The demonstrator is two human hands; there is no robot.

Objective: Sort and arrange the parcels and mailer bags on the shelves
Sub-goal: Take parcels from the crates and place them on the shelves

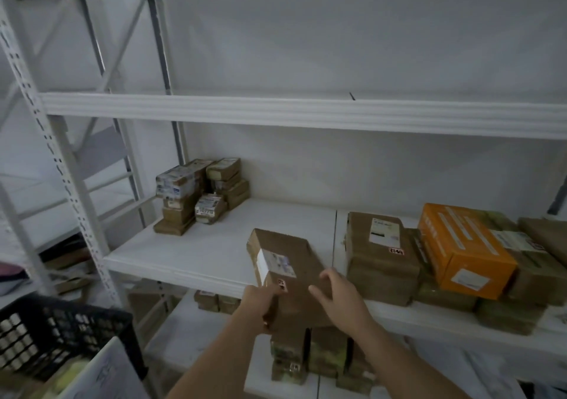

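Note:
A long brown cardboard parcel (288,263) with a white label lies tilted over the front edge of the middle shelf (190,254). My left hand (260,303) grips its near left corner. My right hand (340,297) rests on its right side with fingers spread. To its right on the same shelf stand a stack of brown parcels (380,260) and an orange box (463,251) on top of more brown parcels. A pile of small labelled parcels (199,193) stands at the back left of the shelf.
The upper shelf (276,113) holds nothing visible. On the lower shelf more brown parcels (310,358) stand below my hands. A black plastic crate (61,334) with goods sits at the lower left, beside the white perforated upright (58,168).

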